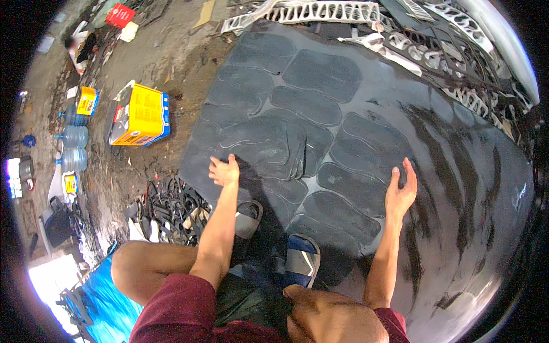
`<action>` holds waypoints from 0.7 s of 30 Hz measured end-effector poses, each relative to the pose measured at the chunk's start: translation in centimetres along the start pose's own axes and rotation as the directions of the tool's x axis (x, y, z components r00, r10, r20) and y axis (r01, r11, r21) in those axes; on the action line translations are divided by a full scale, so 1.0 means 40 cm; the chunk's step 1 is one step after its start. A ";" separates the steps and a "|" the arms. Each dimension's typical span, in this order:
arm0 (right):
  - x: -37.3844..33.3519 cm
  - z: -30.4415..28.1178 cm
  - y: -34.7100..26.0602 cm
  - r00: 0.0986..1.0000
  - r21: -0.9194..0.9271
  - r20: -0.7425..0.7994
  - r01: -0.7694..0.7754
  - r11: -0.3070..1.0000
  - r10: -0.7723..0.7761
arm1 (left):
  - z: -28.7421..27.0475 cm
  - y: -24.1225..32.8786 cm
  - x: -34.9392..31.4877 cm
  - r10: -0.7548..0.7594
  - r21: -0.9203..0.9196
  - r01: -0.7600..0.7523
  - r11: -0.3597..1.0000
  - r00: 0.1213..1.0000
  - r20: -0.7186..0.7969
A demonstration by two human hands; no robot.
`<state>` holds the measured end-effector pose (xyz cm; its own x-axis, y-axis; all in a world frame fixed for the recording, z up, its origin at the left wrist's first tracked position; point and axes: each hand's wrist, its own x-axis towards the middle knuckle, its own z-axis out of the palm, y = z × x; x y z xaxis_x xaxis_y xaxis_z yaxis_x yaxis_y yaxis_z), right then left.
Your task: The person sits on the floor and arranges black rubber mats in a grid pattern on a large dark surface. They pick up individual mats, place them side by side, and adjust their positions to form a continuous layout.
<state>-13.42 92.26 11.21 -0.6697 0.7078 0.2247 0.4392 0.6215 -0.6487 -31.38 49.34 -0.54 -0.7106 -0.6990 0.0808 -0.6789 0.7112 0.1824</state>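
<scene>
1. Left hand (224,171), fingers curled, presses the stacked sole cut-outs (269,150) at frame centre.
2. Right hand (400,191) lies flat, fingers spread wide, on the black rubber sheet (457,188), right of the stack.
3. The stack's long axis runs left-right; the left hand is nearer.

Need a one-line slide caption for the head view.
Seated person presses left hand and right hand flat on a large black rubber sheet marked with sole-shaped outlines.

The left hand (224,170) hides its fingertips on the rubber sheet (457,188), whose far edge lies under scrap strips (400,34).
</scene>
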 end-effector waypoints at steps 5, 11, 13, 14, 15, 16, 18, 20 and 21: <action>-0.077 0.075 0.035 0.989 0.219 0.108 -0.123 0.968 0.101 | -0.100 0.025 -0.036 0.263 -0.175 -0.236 0.956 0.953 0.151; 0.017 0.086 0.067 0.857 0.699 0.189 -0.460 0.548 0.479 | -0.377 0.453 -0.490 0.851 -0.798 0.517 0.309 0.224 0.475; 0.154 0.019 0.062 0.818 0.838 0.259 -0.455 0.302 0.513 | -0.418 0.600 -0.504 0.856 -0.764 0.595 0.252 0.232 0.463; 0.218 -0.016 0.077 0.856 0.900 0.256 -0.380 0.211 0.449 | -0.397 0.661 -0.496 0.858 -0.775 0.560 0.293 0.204 0.472; 0.268 -0.057 0.071 0.902 0.914 0.267 -0.349 0.206 0.339 | -0.343 0.715 -0.494 0.851 -0.874 0.430 0.225 0.350 0.391; 0.313 -0.085 0.067 0.938 0.928 0.268 -0.313 0.201 0.220 | -0.270 0.763 -0.479 0.844 -0.954 0.250 0.168 0.463 0.270; 0.389 -0.044 0.106 0.978 0.840 0.081 -0.171 0.515 0.192 | -0.181 0.843 -0.455 0.832 -0.934 0.244 0.262 0.434 0.346; 0.458 0.055 0.212 0.972 0.515 -0.089 -0.143 0.845 0.219 | -0.065 0.886 -0.419 0.788 -0.851 0.136 0.508 0.326 0.522; 0.475 0.087 0.278 0.977 0.446 -0.073 -0.149 0.883 0.202 | -0.006 0.898 -0.432 0.805 -0.857 0.016 0.516 0.334 0.491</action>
<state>-23.35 111.44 5.73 -0.5221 0.8411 0.1413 0.2205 0.2931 -0.9303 -43.46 86.95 4.86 -0.8744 0.3758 -0.3070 -0.2029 0.2916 0.9348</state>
